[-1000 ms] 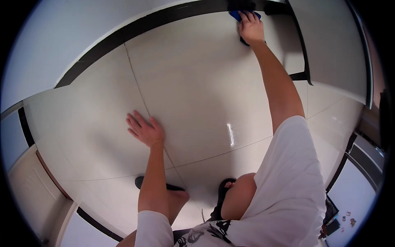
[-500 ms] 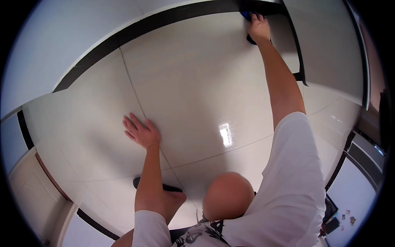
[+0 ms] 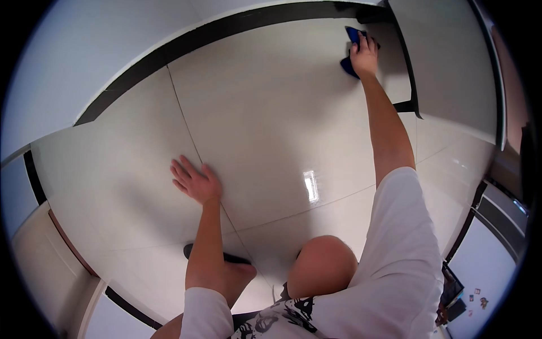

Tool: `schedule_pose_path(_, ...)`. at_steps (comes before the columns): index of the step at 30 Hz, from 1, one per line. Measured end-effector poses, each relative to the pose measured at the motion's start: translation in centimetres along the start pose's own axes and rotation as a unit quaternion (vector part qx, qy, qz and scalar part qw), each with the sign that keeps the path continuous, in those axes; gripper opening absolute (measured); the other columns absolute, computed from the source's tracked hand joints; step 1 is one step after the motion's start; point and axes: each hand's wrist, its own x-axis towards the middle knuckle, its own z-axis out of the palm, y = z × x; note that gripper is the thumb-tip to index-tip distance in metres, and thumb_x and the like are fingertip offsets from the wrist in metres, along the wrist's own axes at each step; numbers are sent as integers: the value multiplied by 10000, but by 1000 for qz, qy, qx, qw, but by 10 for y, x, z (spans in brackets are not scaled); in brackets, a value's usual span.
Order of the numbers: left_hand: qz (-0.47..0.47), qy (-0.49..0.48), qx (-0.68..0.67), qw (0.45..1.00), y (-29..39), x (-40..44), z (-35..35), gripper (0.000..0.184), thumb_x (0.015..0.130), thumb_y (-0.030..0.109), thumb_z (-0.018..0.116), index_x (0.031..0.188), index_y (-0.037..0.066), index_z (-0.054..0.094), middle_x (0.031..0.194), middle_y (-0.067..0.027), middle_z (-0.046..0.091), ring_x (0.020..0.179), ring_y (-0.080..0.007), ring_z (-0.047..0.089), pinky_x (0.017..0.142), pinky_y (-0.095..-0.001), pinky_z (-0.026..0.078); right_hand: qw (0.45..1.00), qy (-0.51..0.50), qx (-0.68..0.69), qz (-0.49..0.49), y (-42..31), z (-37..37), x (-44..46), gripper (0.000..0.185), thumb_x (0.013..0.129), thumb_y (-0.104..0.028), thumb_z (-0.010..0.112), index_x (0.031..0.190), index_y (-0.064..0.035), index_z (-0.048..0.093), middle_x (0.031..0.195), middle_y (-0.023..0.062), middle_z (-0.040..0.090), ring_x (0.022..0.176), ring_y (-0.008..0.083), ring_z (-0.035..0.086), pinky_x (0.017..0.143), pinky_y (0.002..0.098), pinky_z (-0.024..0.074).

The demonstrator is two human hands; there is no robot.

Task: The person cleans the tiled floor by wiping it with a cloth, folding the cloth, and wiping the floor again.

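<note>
A blue cloth [image 3: 349,66] lies on the glossy light floor tiles [image 3: 254,124] near the far right corner. On top of it rests my right hand [image 3: 365,55], pressing it flat with fingers stretched forward; blue edges show beyond and to the left of the hand. My left hand [image 3: 196,181] is spread on the bare tile at centre left, beside a tile joint, and holds nothing.
A white cabinet front with a dark baseboard [image 3: 226,27] curves across the far side. Another cabinet [image 3: 451,68] stands at the right. My knee [image 3: 323,265] and a dark slipper [image 3: 234,259] are near the bottom. A door [image 3: 48,248] is at the left.
My right hand and the cloth have moved right and back from the far baseboard. My left hand stays on nearly the same spot. My right knee has come into view over the foot.
</note>
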Motion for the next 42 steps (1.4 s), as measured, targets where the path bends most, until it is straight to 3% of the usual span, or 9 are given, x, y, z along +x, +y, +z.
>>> schedule_pose_path(8,-7,0,26,1000,7,3,0,778,1037,458,474,1693,100,259,1766,-172,183,1640,-354,134,1305,-582,69,998,-9,21,-63,-47,-40,-47,554,910,-266,600,1450,-145,642,1543,181,563,1448,477,462,1232,501,382)
schedule_pose_path(18,4,10,29,1000,1,-1,3,746,1065,471,435,1695,116,256,1770,-155,186,1639,-336,142,1309,-559,76,974,-152,149,-77,-131,-124,-203,607,878,-53,600,1484,-88,585,1604,161,481,1538,464,350,1250,536,358)
schedule_pose_path(21,0,8,18,1000,-2,5,5,751,1063,487,427,1694,113,263,1769,-156,189,1638,-341,142,1308,-566,74,981,-130,133,-55,-123,-119,-195,592,905,-48,596,1495,-39,554,1617,214,443,1533,510,330,1249,565,341)
schedule_pose_path(26,5,6,10,1000,-4,2,4,762,1063,516,412,1692,109,270,1766,-157,195,1638,-346,144,1308,-573,74,997,47,-2,69,-28,-72,-115,580,1027,-169,573,1528,76,416,1582,405,354,1471,580,351,1235,569,330)
schedule_pose_path(29,4,9,15,1000,-1,0,4,762,1067,520,403,1693,108,267,1766,-156,197,1639,-346,143,1308,-573,74,980,78,-16,183,22,-47,-71,632,1048,-247,550,1553,84,365,1607,384,326,1485,545,350,1247,550,337)
schedule_pose_path(32,5,12,12,1000,-1,2,5,758,1070,514,400,1693,106,262,1767,-157,191,1639,-347,140,1307,-574,72,954,95,-47,281,50,-30,-42,617,1043,-316,562,1502,79,445,1576,354,409,1471,534,376,1226,549,358)
schedule_pose_path(33,7,11,13,1000,-1,1,5,756,1071,510,401,1693,104,261,1767,-159,188,1638,-349,140,1306,-575,72,953,104,-136,251,67,-12,-38,609,1049,-343,547,1484,77,469,1571,311,445,1491,489,367,1228,558,345)
schedule_pose_path(36,13,14,24,1000,-2,3,5,745,1076,489,417,1695,109,253,1770,-162,182,1638,-350,135,1307,-560,69,979,55,-74,184,84,-2,-16,659,1052,-358,535,1542,67,417,1609,324,395,1528,481,321,1295,532,236)
schedule_pose_path(42,14,11,10,1000,-1,-1,3,749,1077,495,428,1694,109,254,1766,-178,184,1635,-359,138,1305,-554,76,998,-36,-38,42,66,-3,19,517,1050,-325,556,1506,-83,552,1579,164,524,1511,411,400,1278,501,298)
